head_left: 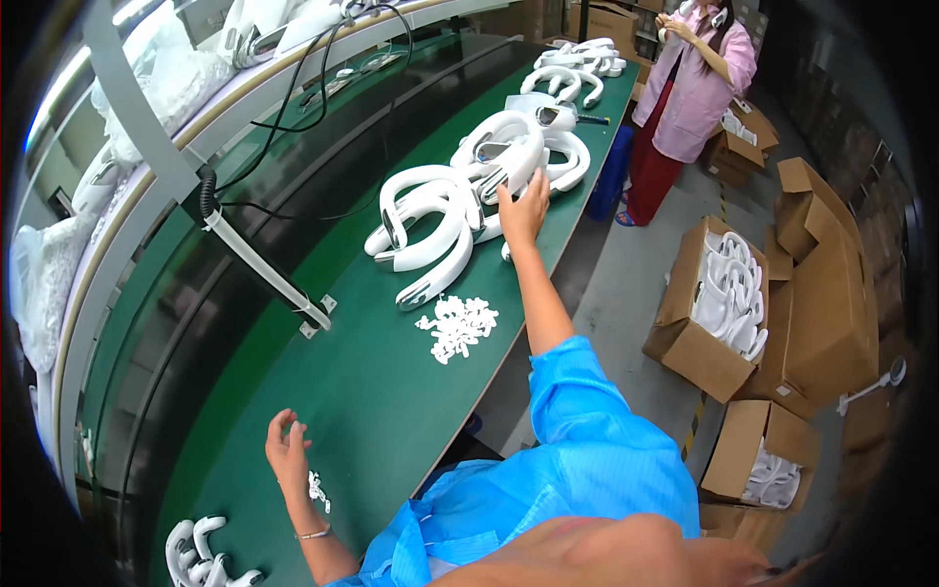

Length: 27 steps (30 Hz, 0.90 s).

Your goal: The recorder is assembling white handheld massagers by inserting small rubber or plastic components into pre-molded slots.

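- The right hand [523,207] is stretched far out along the green bench [362,391], fingers spread and resting on the nearest of the white neck-shaped bands [509,157] heaped near the right edge; it touches but has not closed round one.
- The left hand [287,452] hovers low over the near end of the bench, fingers loosely curled and holding nothing, just beside a few small white bits [319,491].
- The two hands are well apart.
- The bands look like smooth, glossy hard plastic, open horseshoe shapes with thick rounded arms: probably light and stiff, a little slippery, and easiest to take by one arm or the thicker back curve.
- A loose pile of small white pieces [457,326] lies between the hands, near the right edge.
- More white bands [201,558] lie at the near left corner.
- Open cardboard boxes [719,308] holding the same bands stand on the floor to the right.
- A person in a pink coat [696,78] stands at the far end.
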Available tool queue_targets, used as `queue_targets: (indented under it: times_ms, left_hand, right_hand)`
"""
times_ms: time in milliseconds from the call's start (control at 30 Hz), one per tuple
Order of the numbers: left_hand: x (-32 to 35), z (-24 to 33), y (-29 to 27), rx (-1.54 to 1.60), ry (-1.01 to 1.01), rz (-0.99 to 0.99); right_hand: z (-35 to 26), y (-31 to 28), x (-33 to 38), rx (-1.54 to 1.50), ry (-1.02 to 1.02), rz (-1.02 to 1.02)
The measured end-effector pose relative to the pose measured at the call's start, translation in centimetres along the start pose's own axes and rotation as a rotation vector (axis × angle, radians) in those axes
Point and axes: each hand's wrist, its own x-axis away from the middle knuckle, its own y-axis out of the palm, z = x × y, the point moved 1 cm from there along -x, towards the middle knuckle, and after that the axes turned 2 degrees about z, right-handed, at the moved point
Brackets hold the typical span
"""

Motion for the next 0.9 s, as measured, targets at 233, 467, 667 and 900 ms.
queue_targets:
  times_ms: [233,467,667,900]
  left_hand:
    - [4.4,-2.6,-4.1,0.060,-0.123,0.086]
    - [5.9,-3.1,-7.2,0.159,-0.031,0.155]
    - [10.2,-6.6,-13.2,0.201,-0.120,0.288]
    - [15.8,-9.4,-18.2,0.214,-0.125,0.431]
  right_hand:
    - [-2.6,-8.8,11.7,-0.564,-0.079,-0.264]
    - [-11.2,-13.4,21.0,-0.686,-0.055,-0.842]
    - [-16.5,-10.2,31.8,-0.662,-0.336,-1.361]
    - [-20.9,-10.5,41.8,-0.609,-1.184,-1.501]
